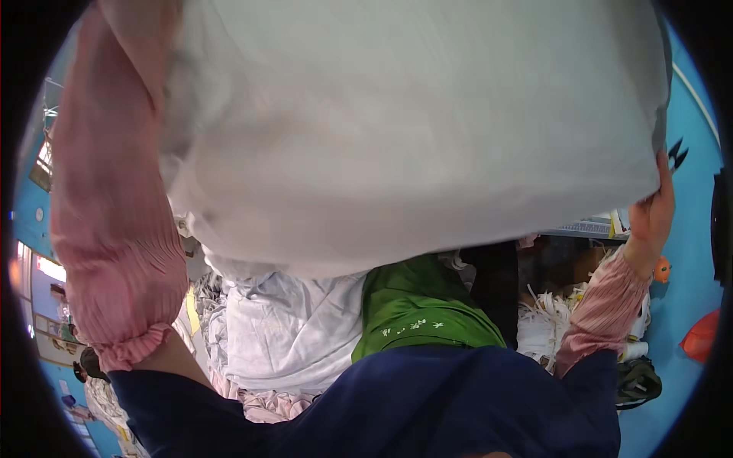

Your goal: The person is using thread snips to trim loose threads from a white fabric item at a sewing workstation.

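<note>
A large white cloth (427, 137), perhaps a garment, hangs raised before me and fills the upper middle of the head view. My right hand (651, 217) grips its right edge, fingers closed over the fabric. Beside those fingertips jut the dark pointed blades of what look like thread snips (676, 155); their handles are hidden, so I cannot tell how they are held. My left arm, in a pink sleeve cover (114, 191), reaches up along the cloth's left side. The left hand itself does not show.
Below the raised cloth lies a pale, creased fabric pile (294, 324), beside a green cloth (427, 305) over my lap. White scraps (546, 328) heap up at the right. A blue wall (691, 252) stands beyond, with a red bag-like thing (701, 336) near it.
</note>
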A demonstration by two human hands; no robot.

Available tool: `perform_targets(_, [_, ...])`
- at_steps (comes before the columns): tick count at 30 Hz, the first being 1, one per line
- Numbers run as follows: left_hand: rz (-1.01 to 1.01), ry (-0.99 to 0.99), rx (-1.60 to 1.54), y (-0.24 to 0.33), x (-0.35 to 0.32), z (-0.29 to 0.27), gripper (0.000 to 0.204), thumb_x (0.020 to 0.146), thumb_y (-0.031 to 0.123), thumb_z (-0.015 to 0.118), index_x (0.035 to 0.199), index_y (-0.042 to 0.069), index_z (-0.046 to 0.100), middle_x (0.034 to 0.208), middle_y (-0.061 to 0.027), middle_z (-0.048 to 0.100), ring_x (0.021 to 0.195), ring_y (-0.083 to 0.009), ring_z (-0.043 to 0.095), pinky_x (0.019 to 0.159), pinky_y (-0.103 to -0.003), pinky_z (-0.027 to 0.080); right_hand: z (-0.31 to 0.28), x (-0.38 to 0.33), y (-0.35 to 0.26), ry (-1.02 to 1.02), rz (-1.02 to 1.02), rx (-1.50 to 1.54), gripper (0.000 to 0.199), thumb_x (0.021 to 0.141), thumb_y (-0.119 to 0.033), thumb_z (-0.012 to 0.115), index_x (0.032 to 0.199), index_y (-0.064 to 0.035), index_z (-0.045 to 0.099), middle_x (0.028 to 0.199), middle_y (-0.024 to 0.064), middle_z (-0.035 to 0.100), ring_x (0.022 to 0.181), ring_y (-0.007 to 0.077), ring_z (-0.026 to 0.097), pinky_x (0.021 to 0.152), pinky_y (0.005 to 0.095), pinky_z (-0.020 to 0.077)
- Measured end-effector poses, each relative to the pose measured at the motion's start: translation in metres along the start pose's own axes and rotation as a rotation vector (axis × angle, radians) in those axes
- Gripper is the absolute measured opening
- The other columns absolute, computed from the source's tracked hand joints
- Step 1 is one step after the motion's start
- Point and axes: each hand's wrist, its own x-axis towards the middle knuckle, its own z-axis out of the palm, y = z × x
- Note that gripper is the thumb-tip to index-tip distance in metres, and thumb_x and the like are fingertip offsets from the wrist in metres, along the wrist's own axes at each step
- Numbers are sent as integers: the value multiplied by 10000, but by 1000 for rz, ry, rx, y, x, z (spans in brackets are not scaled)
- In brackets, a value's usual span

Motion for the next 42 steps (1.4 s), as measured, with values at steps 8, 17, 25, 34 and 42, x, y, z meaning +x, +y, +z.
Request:
perform_targets(8, [-35,-492,-323,-12,-213,23,334,544,-116,513,848,20,542,693,-98,535,646,-155,539,615,-252,443,-44,-134,45,788,-103,-639,277,889,-227,552,1111,-64,533,1046,24,562,960,154,534,853,316,420])
perform_targets(17, [230,-904,-336,68,-502,24,279,718,143,573,984,62,542,873,-45,520,773,-189,524,650,-301,429,-93,-207,88,1017,54,-758,137,910,-176,525,1037,-124,518,855,-65,543,614,6,430,482,164,309])
perform_targets(25, [-139,-866,-582,85,-512,-9,334,710,60,637,1026,1,548,1005,-121,581,851,-276,579,714,-361,481,-97,-200,65,830,25,-729,240,909,-172,523,1132,-89,484,913,-6,559,652,38,460,576,190,372])
perform_targets(34, [-214,-886,-679,97,-472,41,235,725,107,668,926,14,592,930,-101,604,784,-269,583,669,-336,477,-67,-187,72,958,-47,-788,209,927,-153,486,1127,-93,492,843,-26,545,574,27,388,557,188,352])
perform_targets(42, [-419,-1000,-781,92,-469,64,101,774,58,611,856,2,595,815,-131,601,727,-253,588,658,-304,464,-69,-179,75,903,-30,-766,161,928,-133,480,1079,-83,500,796,-59,513,546,2,346,483,165,278])
